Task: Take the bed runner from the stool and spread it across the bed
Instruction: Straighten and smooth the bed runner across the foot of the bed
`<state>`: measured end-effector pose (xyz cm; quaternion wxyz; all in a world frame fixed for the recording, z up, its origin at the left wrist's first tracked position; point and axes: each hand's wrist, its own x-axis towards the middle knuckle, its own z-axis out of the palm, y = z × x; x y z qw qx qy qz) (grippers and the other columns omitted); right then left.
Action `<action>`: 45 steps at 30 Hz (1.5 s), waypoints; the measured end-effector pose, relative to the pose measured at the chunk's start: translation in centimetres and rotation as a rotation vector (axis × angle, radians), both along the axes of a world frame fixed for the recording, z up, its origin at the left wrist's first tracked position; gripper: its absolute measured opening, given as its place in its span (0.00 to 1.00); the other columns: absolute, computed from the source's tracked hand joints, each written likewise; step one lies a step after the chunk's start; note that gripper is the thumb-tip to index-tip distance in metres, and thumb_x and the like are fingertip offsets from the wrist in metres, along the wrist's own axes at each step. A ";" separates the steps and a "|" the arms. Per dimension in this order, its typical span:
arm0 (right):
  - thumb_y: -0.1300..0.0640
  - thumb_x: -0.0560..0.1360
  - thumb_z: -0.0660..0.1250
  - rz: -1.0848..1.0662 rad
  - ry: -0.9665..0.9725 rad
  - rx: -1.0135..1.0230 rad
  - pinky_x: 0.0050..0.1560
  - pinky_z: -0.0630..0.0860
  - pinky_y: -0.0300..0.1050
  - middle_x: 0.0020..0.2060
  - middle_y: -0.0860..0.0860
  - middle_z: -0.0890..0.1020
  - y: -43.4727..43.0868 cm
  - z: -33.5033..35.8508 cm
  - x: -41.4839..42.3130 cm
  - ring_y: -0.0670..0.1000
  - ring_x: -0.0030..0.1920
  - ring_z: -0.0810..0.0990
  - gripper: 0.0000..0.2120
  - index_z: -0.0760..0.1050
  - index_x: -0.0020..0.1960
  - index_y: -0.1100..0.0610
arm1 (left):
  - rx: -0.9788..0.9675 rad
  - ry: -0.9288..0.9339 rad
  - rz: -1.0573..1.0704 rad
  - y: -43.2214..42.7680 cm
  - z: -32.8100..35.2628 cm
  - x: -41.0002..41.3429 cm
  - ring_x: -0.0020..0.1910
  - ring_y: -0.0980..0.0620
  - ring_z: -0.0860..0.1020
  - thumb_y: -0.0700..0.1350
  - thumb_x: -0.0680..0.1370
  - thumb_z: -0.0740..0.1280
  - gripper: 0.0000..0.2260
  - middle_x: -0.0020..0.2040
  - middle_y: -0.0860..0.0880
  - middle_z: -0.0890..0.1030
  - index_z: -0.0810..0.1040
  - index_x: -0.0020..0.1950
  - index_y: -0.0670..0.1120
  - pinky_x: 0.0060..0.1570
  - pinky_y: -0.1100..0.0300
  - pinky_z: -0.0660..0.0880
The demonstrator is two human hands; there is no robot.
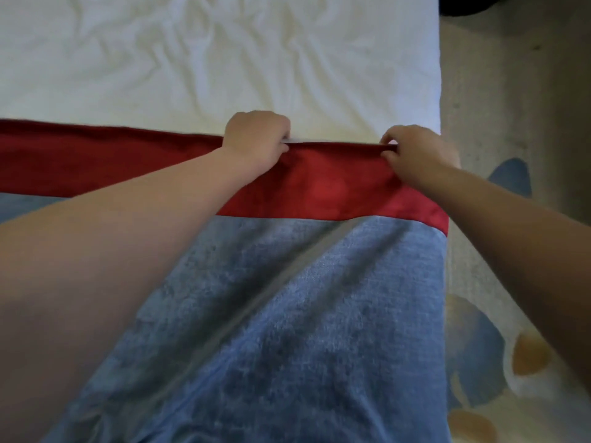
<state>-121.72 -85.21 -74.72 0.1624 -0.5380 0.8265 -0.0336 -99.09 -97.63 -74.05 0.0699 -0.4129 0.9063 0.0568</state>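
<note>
white bed (pixel 224 59) — red-edged bed runner (pixel 319 187) across it

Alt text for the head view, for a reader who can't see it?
The left hand and right hand grip the far edge of the red bed runner, which lies across the wrinkled white bed. Blue fabric lies nearer the camera.

To the right of the bed (pixel 224 65) you have a pale rug (pixel 473 266) with blue and orange shapes, lying along the bed's side. Right of that runs darker floor (pixel 572 107). A dark object (pixel 460 3), unclear, sits beyond the bed's far right corner.
</note>
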 end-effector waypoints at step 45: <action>0.52 0.70 0.64 0.297 0.132 -0.132 0.30 0.74 0.49 0.38 0.54 0.76 31.4 0.4 15.7 0.58 0.37 0.79 0.08 0.74 0.43 0.56 | 0.033 0.260 -0.252 36.2 0.3 8.9 0.39 0.45 0.76 0.55 0.70 0.62 0.12 0.40 0.48 0.75 0.74 0.41 0.47 0.33 0.54 0.73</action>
